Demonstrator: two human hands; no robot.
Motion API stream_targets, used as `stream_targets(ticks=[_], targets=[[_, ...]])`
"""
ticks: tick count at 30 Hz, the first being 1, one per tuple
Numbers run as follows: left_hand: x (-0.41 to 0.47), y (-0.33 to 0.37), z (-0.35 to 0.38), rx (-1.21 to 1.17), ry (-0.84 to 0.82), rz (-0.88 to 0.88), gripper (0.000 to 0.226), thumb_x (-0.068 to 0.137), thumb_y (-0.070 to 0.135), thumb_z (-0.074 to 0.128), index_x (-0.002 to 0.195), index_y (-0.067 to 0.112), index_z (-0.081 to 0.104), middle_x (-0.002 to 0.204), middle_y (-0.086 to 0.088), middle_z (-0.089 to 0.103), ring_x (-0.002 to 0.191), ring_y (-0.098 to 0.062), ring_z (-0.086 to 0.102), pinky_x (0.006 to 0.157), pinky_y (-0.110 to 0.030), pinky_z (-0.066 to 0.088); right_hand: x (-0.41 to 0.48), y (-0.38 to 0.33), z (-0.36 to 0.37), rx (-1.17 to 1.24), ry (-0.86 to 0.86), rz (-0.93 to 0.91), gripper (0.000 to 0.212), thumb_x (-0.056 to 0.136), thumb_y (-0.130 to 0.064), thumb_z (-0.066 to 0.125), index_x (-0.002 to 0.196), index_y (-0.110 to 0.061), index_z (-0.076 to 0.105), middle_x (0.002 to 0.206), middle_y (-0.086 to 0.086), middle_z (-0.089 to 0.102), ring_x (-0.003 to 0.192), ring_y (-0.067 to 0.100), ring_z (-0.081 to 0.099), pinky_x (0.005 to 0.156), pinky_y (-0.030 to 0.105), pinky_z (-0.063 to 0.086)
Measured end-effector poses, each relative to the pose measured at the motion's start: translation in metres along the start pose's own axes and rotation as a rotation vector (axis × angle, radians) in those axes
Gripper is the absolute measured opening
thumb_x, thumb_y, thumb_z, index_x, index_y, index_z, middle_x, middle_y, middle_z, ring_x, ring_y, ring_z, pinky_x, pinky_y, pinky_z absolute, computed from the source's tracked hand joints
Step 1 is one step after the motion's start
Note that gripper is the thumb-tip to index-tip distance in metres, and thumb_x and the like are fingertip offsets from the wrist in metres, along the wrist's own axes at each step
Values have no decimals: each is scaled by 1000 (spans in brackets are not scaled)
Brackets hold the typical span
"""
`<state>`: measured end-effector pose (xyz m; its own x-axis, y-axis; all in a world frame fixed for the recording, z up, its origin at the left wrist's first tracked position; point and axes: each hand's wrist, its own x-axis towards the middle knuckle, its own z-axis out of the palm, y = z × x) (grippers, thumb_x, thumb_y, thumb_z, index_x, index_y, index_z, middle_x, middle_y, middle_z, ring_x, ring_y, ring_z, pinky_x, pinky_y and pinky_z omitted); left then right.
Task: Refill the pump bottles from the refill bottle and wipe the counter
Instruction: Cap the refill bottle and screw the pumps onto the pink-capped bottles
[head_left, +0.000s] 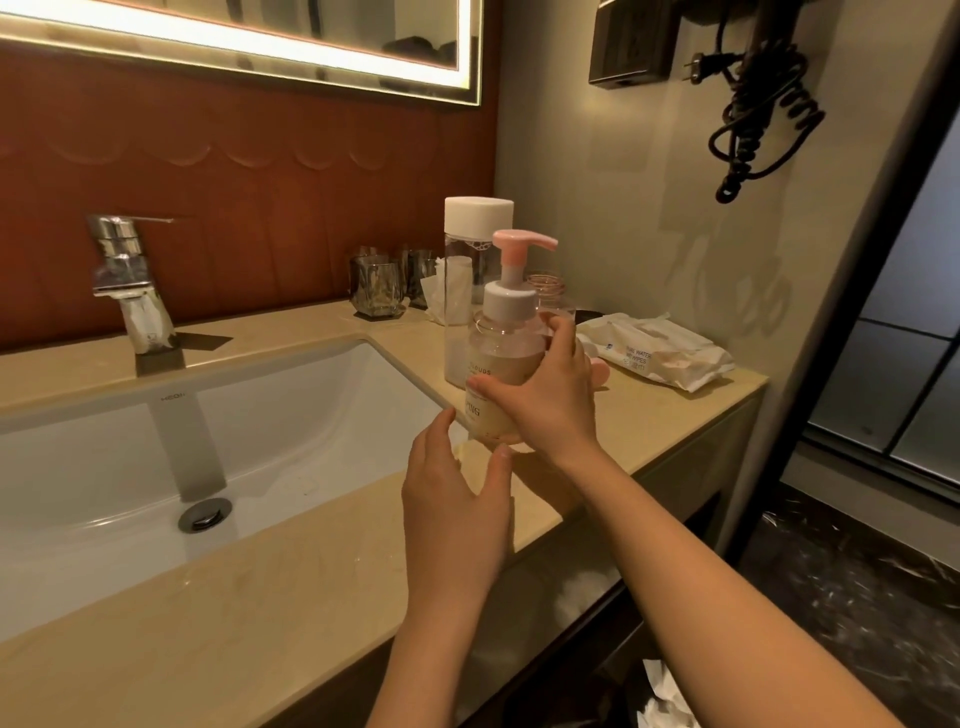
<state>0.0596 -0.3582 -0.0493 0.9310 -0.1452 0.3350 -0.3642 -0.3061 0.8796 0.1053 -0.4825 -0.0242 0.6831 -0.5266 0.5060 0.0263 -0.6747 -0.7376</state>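
A clear pump bottle (506, 358) with a pink pump head and pale liquid stands on the beige counter (291, 551), right of the sink. My right hand (545, 400) grips its body, thumb across the label and fingers round the far side. My left hand (457, 499) hovers just below and left of the bottle, fingers spread and relaxed, holding nothing. Directly behind the pump bottle stands a tall clear refill bottle (467, 280) with a white cap. A second clear bottle (550, 296) without a pump is partly hidden behind them.
A white sink (156, 457) with a chrome faucet (130, 280) fills the left. Glass tumblers (376, 286) and crumpled tissue (434, 293) sit at the back. A pack of wet wipes (660, 353) lies at the right. A corded hair dryer (763, 119) hangs on the wall.
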Motion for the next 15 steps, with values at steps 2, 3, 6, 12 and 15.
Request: stream_targets(ticks=[2, 3, 6, 12, 15], targets=[[-2, 2, 0, -13, 21, 3, 45, 94, 38, 47, 137, 26, 42, 142, 10, 41, 129, -9, 40, 99, -19, 28, 3, 0, 1, -14, 4, 20, 92, 63, -44, 83, 133, -23, 28, 137, 3, 42, 125, 23, 38, 103, 48, 39], [-2, 3, -1, -41, 29, 10, 38, 96, 38, 41, 132, 27, 48, 136, 12, 47, 123, -4, 45, 98, -16, 28, 4, -1, 1, -26, 3, 29, 92, 63, -45, 82, 134, -22, 27, 138, 4, 40, 127, 23, 37, 104, 48, 38], [-5, 7, -1, -148, 45, 30, 29, 99, 36, 30, 107, 32, 58, 99, 23, 53, 84, 16, 49, 75, 1, 34, 6, -1, -1, -115, -1, 16, 93, 67, -50, 78, 138, -21, 24, 141, 4, 36, 130, 24, 33, 108, 46, 32], [-2, -1, 4, -74, 69, 32, 42, 99, 34, 31, 73, 26, 63, 68, 24, 55, 63, 20, 54, 56, 0, 38, 5, 6, -13, -124, 32, -58, 70, 82, -58, 58, 140, -27, 32, 136, 4, 34, 125, 22, 34, 105, 42, 33], [0, -4, 5, -54, 89, 19, 41, 99, 33, 32, 71, 26, 61, 69, 20, 58, 61, 1, 62, 58, -9, 41, 14, 7, -23, 28, 130, -80, 50, 91, -46, 53, 134, -22, 41, 133, 5, 36, 116, 15, 37, 98, 33, 36]])
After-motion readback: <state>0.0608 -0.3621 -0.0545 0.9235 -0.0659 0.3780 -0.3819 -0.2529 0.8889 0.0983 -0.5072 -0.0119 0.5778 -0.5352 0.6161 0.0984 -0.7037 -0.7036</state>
